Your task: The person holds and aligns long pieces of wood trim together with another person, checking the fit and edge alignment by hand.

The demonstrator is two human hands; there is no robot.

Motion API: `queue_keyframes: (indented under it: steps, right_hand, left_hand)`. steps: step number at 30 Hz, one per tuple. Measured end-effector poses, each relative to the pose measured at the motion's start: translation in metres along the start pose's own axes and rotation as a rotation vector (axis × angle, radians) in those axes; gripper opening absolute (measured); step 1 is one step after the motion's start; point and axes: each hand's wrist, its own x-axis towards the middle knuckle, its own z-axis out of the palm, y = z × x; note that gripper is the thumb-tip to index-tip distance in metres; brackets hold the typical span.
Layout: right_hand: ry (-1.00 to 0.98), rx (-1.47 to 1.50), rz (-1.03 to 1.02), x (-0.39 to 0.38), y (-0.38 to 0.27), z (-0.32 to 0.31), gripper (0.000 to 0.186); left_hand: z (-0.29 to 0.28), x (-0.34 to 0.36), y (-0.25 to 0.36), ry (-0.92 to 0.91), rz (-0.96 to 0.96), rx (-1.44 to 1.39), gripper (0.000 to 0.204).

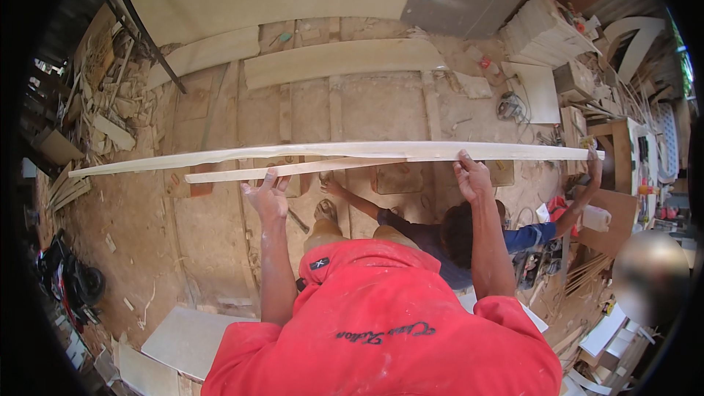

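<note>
Our left grip [268,196] pinches narrow wooden strip [224,175]; our right grip [473,178] pinches long pale wooden strip [330,149], co-worker's hand [594,155] at its right end. We hold both crosswise above dusty floor [213,231].

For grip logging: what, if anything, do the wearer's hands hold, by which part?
Left hand: the narrow wooden strip, toward its left end. Right hand: the long pale strip, by its near edge, right of middle.

Dark cursive lettering [385,334] and a small dark label [320,264], pale-marked, on red clothing [367,290].
</note>
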Motion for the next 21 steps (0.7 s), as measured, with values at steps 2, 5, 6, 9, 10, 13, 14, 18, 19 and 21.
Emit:
queue_keyframes:
  steps: [2,5,6,9,10,13,14,18,19,21]
  right_hand:
    - [-0.017,0.036,-0.015,-0.001,0.003,-0.001,0.017]
    - [-0.013,0.092,-0.036,-0.005,0.01,0.002,0.017]
    - [0.003,0.106,-0.046,-0.006,0.013,0.004,0.017]
    - [0.047,0.087,-0.062,-0.011,0.024,0.014,0.016]
    - [0.06,0.071,-0.066,-0.013,0.028,0.019,0.016]
    - [-0.008,0.058,-0.039,-0.024,0.042,0.041,0.017]
    - [0.007,0.059,-0.033,-0.025,0.046,0.043,0.02]
    - [0.002,0.02,-0.004,-0.032,0.045,0.053,0.022]
    - [-0.019,0.019,0.013,-0.035,0.046,0.056,0.024]
    - [-0.042,0.012,0.022,-0.04,0.051,0.063,0.03]
  left_hand:
    - [-0.002,0.002,0.001,-0.023,0.007,-0.006,0.087]
    - [0.001,-0.002,0.001,0.024,0.02,-0.001,0.091]
    - [0.001,-0.003,0.001,0.051,0.029,0.004,0.092]
    - [0.001,-0.001,0.0,0.047,0.021,0.004,0.093]
    - [0.001,-0.001,0.0,0.045,0.018,0.004,0.093]
    - [0.001,0.001,0.0,0.026,0.014,0.003,0.092]
    - [-0.001,0.003,-0.001,0.009,0.016,0.004,0.091]
    - [0.002,0.004,-0.001,-0.017,0.024,0.002,0.088]
    - [0.003,0.003,-0.001,-0.01,0.025,-0.002,0.086]
    - [0.004,0.004,0.0,0.001,0.03,-0.01,0.081]
